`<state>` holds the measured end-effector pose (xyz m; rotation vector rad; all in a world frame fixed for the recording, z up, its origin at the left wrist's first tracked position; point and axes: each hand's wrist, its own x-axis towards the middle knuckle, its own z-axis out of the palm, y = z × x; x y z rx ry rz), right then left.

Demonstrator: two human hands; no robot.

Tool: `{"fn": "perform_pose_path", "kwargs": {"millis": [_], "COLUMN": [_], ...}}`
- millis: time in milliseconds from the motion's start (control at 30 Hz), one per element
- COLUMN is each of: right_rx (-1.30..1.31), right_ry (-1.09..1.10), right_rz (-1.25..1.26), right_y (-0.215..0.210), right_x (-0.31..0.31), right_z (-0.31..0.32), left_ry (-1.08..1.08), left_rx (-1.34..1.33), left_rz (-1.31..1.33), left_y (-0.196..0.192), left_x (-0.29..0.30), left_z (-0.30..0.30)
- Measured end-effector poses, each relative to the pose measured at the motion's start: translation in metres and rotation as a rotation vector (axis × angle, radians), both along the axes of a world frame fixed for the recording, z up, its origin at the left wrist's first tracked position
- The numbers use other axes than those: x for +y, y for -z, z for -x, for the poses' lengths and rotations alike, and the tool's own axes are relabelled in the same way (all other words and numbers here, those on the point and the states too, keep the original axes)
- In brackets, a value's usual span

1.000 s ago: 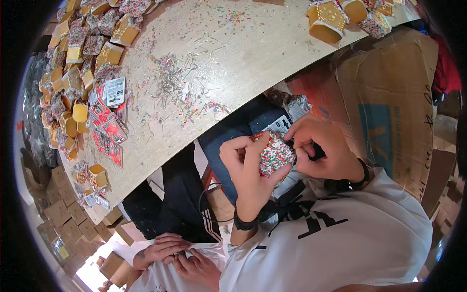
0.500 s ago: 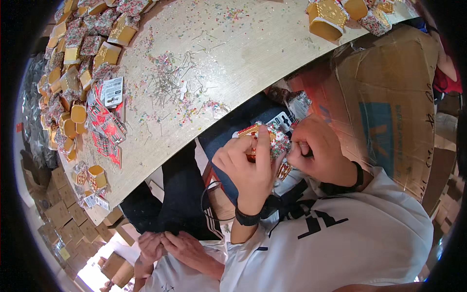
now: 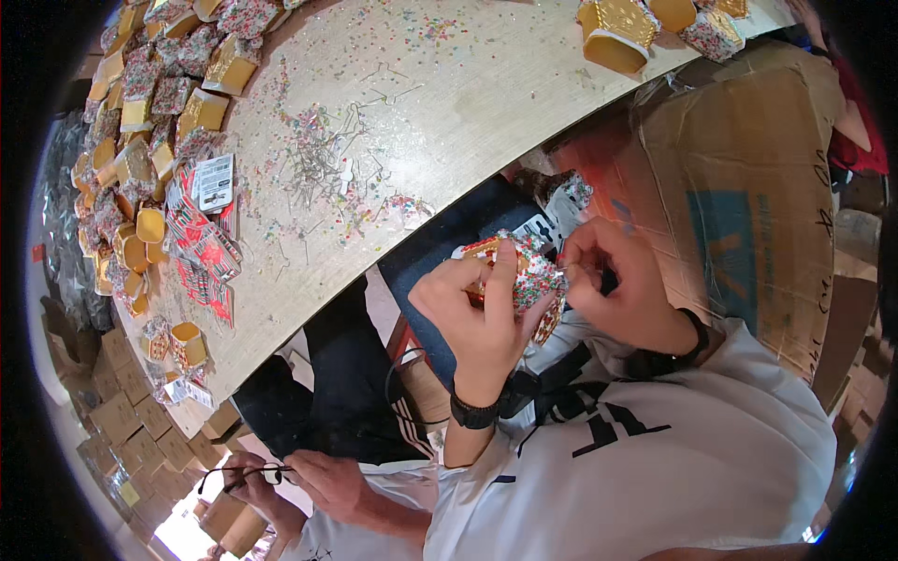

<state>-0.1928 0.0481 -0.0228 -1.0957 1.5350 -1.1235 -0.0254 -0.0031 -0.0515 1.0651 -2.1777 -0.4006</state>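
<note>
A pale table (image 3: 486, 103) fills the far side, bearing a heap of ornaments (image 3: 173, 93) at far left, probably to leave working room. Near, right of centre, the left hand (image 3: 482, 318) grips a sprinkle-coated house (image 3: 537, 280), seemingly steadying it for the right hand (image 3: 625, 290), pinched closed at its right corner, contents unclear

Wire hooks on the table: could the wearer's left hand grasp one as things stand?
Probably not: the left hand holds a sprinkle-covered house ornament, though nothing visibly blocks the wire hooks.
</note>
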Motion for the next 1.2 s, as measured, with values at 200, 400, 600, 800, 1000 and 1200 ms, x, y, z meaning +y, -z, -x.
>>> {"fn": "perform_pose_path", "kwargs": {"millis": [200,400,600,800,1000,1200], "right_rx": [0.370,0.243,0.086,0.415,-0.027,-0.328], "right_ry": [-0.031,-0.008,-0.039,-0.190,-0.392,-0.380], "right_rz": [0.143,0.021,-0.115,0.412,0.058,-0.042], "right_y": [-0.002,-0.012,-0.011,-0.009,-0.023,-0.010], "right_x": [-0.003,-0.008,-0.011,-0.011,-0.022,-0.018], "right_z": [-0.003,-0.003,0.001,0.005,0.025,0.020], "left_ry": [-0.043,-0.096,-0.020,-0.089,-0.058,0.058], "left_rx": [-0.107,-0.025,-0.003,0.226,0.241,-0.061], "left_rz": [0.212,0.178,0.023,-0.224,-0.300,-0.148], "left_y": [0.004,0.017,0.006,-0.002,-0.008,-0.028], "left_x": [-0.001,0.002,0.001,0.000,0.003,0.012], "left_z": [0.002,0.003,0.004,0.006,-0.011,-0.033]}}
